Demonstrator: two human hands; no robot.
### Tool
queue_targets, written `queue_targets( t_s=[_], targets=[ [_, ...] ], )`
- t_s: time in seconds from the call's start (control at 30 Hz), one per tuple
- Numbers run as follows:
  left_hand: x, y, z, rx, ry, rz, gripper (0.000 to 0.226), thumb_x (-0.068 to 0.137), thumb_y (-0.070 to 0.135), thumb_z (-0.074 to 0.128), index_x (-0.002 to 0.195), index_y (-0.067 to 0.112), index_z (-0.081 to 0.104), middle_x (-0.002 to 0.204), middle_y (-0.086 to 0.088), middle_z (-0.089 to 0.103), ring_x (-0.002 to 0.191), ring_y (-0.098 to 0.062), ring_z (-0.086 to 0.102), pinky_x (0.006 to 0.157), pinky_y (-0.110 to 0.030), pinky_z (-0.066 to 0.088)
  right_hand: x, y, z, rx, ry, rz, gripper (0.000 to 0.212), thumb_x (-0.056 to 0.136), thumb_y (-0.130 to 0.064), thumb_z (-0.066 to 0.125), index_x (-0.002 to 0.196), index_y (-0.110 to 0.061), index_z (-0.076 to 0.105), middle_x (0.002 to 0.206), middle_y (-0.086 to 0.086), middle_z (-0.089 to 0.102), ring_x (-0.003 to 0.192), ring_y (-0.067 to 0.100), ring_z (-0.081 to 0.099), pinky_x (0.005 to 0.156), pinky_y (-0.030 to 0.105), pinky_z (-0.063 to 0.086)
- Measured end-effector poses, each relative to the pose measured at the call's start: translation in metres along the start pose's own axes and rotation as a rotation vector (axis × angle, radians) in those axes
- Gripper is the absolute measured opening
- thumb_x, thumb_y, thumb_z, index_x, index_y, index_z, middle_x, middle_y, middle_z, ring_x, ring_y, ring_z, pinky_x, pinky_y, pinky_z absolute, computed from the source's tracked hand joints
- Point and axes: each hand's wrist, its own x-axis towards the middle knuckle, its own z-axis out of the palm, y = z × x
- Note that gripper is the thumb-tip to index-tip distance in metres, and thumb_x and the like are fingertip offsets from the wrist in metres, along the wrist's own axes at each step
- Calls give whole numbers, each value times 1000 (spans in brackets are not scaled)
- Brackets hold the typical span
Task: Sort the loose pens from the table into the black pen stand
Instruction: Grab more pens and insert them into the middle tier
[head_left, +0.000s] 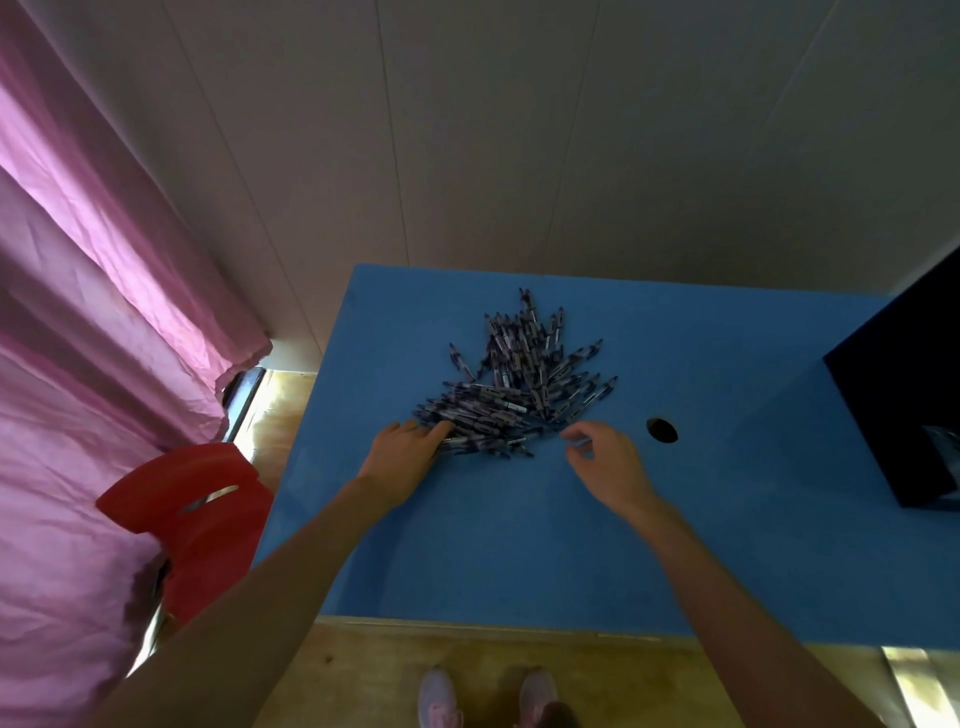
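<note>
A heap of several dark pens (511, 387) lies fanned out on the blue table (519, 545), toward its far middle. My left hand (408, 452) rests at the heap's near left edge, its fingers touching the outermost pens. My right hand (605, 457) hovers just right of the heap's near edge with fingers loosely curled and nothing in them. A black box-shaped thing (904, 395), possibly the pen stand, stands at the table's right edge, partly cut off by the frame.
A round cable hole (662, 430) opens in the table right of my right hand. A red plastic chair (197, 514) stands left of the table by a pink curtain (88, 322). A pale wall runs behind the table.
</note>
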Motion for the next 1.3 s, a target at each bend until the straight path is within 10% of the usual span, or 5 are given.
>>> queue_targets(
  t_s=[0.37, 0.57, 0.73, 0.93, 1.3],
  targets=[
    [4, -13, 2, 42, 107, 69, 21, 82, 14, 78, 87, 20, 58, 80, -1, 59, 69, -23, 53, 62, -31, 33, 4, 3, 6, 12, 15, 11, 21, 97, -14, 60, 116, -16, 68, 117, -2, 66, 97, 11, 60, 87, 24, 48],
    [-4, -32, 6, 109, 224, 187, 15, 99, 25, 45, 91, 15, 52, 90, -4, 57, 80, -21, 45, 68, -33, 41, 4, 4, 7, 11, 20, 26, 21, 97, -14, 61, 116, -15, 68, 117, -2, 66, 98, 11, 61, 87, 24, 48],
    [-14, -40, -8, 56, 21, 176, 46, 64, -2, 74, 106, 11, 61, 98, -7, 55, 81, -25, 53, 66, -34, 47, 5, 3, 10, 14, 14, 33, 19, 97, -13, 61, 115, -15, 68, 116, -1, 66, 96, 11, 60, 86, 22, 46],
    [-16, -27, -23, -83, -128, 74, 18, 90, 9, 48, 105, 13, 41, 95, -4, 42, 66, -22, 37, 62, -34, 24, 5, 0, 15, 2, 1, 25, 20, 97, -13, 61, 116, -15, 68, 117, -1, 66, 95, 11, 60, 86, 22, 46],
    [-27, -26, -14, -277, -100, -196, 16, 97, 24, 52, 101, 14, 40, 91, -4, 52, 68, -28, 51, 56, -36, 34, -2, 7, 12, 1, 2, 24, 20, 97, -14, 61, 116, -15, 68, 117, -1, 66, 93, 9, 58, 86, 22, 45]
  ],
)
